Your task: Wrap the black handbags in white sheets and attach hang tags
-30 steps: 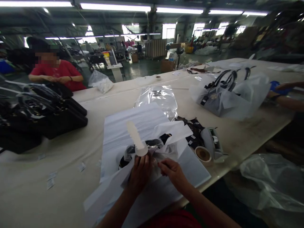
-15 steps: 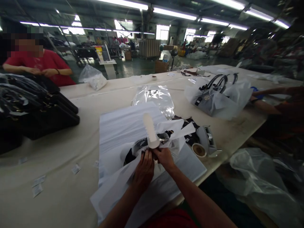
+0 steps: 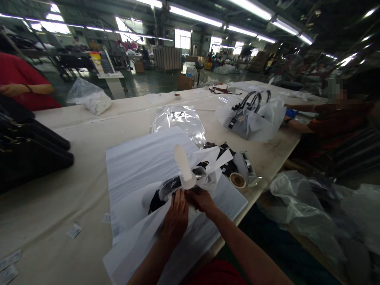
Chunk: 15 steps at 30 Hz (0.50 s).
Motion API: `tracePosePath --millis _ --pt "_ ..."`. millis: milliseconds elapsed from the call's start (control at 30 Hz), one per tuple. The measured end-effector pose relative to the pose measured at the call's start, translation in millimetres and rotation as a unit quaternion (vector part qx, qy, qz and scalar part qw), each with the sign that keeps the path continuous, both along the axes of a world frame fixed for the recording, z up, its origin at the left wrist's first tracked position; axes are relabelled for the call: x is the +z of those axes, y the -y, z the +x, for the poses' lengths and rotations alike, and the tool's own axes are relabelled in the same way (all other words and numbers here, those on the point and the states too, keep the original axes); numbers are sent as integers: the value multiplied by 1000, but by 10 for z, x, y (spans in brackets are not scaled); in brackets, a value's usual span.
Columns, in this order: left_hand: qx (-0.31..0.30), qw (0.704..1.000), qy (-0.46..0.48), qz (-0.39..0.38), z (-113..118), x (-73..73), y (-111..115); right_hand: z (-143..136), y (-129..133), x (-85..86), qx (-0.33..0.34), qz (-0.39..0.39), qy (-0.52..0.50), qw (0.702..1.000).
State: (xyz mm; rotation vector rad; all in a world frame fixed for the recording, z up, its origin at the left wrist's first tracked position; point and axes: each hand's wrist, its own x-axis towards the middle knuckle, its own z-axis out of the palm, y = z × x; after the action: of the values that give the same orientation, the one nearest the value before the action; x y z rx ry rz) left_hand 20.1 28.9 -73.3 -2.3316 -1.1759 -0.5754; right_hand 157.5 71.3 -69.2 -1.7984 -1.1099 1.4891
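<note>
A dark bag with plastic-covered handles [image 3: 170, 186] lies among white tissue paper [image 3: 133, 158] at the middle front of the table. A white serrated-edged strip [image 3: 184, 164] stands up from it. My left hand [image 3: 176, 211] rests on the near side of the bag, its fingers together and pointing away from me; their tips are hidden at the paper and bag. Close on its right, my right hand [image 3: 203, 201] has its fingers curled at the bag's edge. What the right fingers pinch is too dark to make out.
Black bags [image 3: 35, 150] stand at the left. Clear plastic bags [image 3: 179, 120] lie beyond the paper. A tape roll [image 3: 238, 180] is right of it. A wrapped grey bag [image 3: 246, 118] stands near a co-worker [image 3: 332, 118]. Small packets [image 3: 74, 230] lie at left.
The view has swung to the right, so the table's things sit further left and the co-worker at right shows more. The white strip has turned slightly. Both hands remain at the bag.
</note>
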Motion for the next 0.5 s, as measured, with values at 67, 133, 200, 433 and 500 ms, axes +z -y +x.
tracePosePath --millis 67,133,200,433,500 --pt "-9 1000 -1 6 -25 7 4 71 74 -87 -2 -1 7 1000" --pt "-17 1000 9 1 -49 14 8 184 169 -185 -4 0 24 1000" --pt "-29 999 38 -9 -62 14 17 354 259 -278 -12 4 55 998" --pt "-90 982 166 -8 -20 -72 194 1332 24 -386 -93 87 250 960" --pt "-118 980 159 -11 -11 -115 302 1592 -210 -400 -88 96 308 942"
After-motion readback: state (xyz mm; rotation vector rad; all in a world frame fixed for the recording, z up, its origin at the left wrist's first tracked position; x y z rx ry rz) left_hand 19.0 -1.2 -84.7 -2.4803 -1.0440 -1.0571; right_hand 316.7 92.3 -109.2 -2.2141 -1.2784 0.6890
